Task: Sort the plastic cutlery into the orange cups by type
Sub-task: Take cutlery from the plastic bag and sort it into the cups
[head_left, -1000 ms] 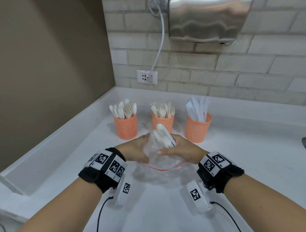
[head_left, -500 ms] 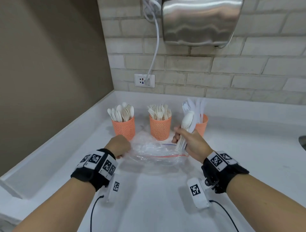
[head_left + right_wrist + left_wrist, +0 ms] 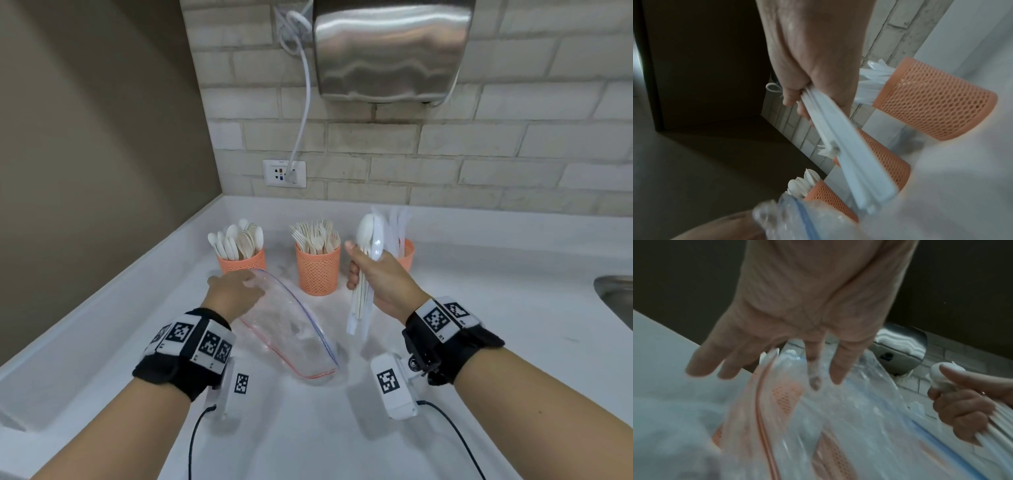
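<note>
Three orange mesh cups stand in a row at the back of the counter: a spoon cup, a fork cup and a knife cup. My right hand grips a bundle of white plastic cutlery, heads up and handles hanging down, just in front of the knife cup. In the right wrist view my right hand is curled round the bundle's handles. My left hand touches the upper edge of a clear zip bag. In the left wrist view its fingers are straight and spread against the bag.
A steel hand dryer hangs on the brick wall, its cord plugged into a socket. A brown wall closes off the left side. A sink rim shows at the right edge. The white counter has a raised ledge on its left.
My right hand has drawn the cutlery bundle out of the bag and lifted it right, to the knife cup. My left hand has swung the bag up and leftward; its fingers have straightened.
</note>
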A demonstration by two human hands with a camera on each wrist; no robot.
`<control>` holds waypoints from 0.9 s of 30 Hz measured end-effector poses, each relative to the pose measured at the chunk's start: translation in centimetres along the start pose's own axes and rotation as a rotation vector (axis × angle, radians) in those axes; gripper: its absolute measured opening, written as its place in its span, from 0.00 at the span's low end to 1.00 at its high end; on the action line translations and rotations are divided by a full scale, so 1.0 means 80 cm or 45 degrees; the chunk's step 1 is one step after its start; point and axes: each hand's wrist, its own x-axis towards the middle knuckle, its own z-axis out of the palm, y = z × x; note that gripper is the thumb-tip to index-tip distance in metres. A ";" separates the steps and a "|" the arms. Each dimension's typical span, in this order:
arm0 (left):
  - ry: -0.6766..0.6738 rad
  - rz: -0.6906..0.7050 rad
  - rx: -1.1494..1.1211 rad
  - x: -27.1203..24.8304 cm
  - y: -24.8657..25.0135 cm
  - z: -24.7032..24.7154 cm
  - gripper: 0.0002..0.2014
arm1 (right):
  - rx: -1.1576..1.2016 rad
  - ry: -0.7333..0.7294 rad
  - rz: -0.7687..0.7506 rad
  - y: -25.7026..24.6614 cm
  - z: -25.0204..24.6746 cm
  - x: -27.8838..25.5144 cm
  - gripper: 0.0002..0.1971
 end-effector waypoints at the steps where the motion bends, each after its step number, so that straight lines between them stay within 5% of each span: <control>1: 0.057 0.005 -0.019 0.001 0.001 -0.001 0.20 | -0.017 -0.021 -0.011 0.001 0.002 0.000 0.16; 6: -0.018 -0.119 -0.165 -0.003 0.000 -0.002 0.37 | -0.112 -0.062 -0.051 -0.001 0.007 -0.003 0.14; 10: 0.084 0.244 -0.141 -0.018 0.017 -0.001 0.46 | -0.076 -0.054 0.005 -0.006 0.010 -0.002 0.16; 13: -0.178 0.553 -0.409 -0.048 0.055 0.010 0.37 | 0.199 -0.058 0.102 -0.013 0.024 -0.003 0.15; 16: -0.601 0.532 -0.794 -0.060 0.079 0.030 0.24 | 0.301 -0.101 0.182 -0.024 0.041 -0.007 0.17; 18: -0.760 0.472 -1.008 -0.057 0.081 0.038 0.14 | 0.058 -0.172 0.250 -0.029 0.044 -0.010 0.18; 22: -0.745 0.456 -1.155 -0.052 0.077 0.048 0.06 | -0.408 -0.296 0.260 -0.030 0.037 -0.011 0.19; 27: -0.612 0.492 -1.232 -0.048 0.077 0.055 0.08 | -0.282 -0.036 0.089 -0.023 0.035 -0.015 0.07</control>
